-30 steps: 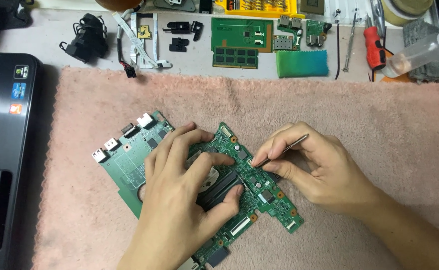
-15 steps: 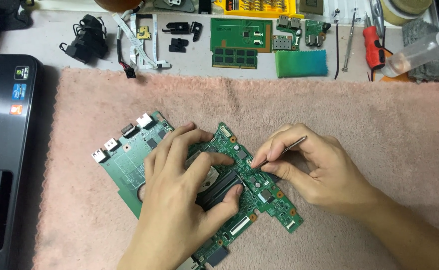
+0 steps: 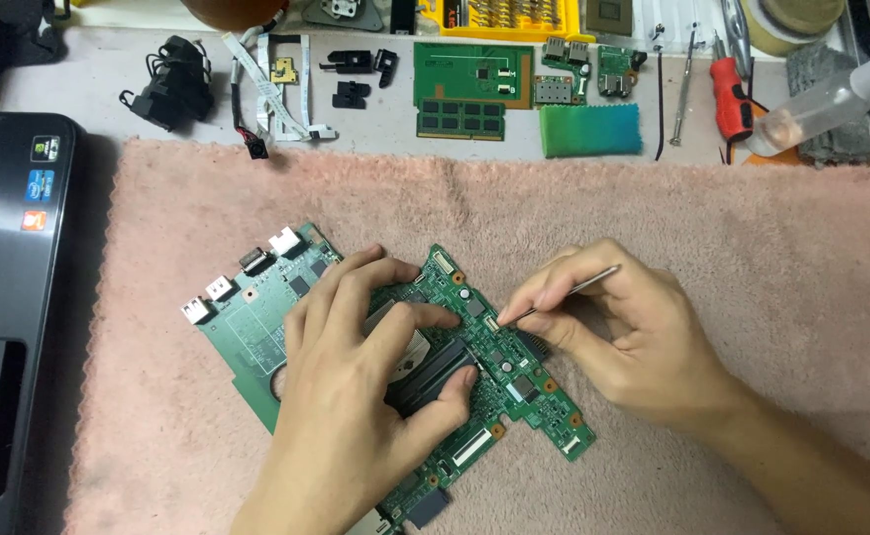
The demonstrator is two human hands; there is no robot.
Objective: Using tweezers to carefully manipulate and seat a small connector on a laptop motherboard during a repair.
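Tweezers (image 3: 563,290) (tip perhaps touching) motherboard (image 3: 256,332) edge

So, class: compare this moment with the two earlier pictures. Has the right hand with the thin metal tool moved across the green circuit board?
No. The right hand keeps the metal tool tip at the same spot on the green circuit board.
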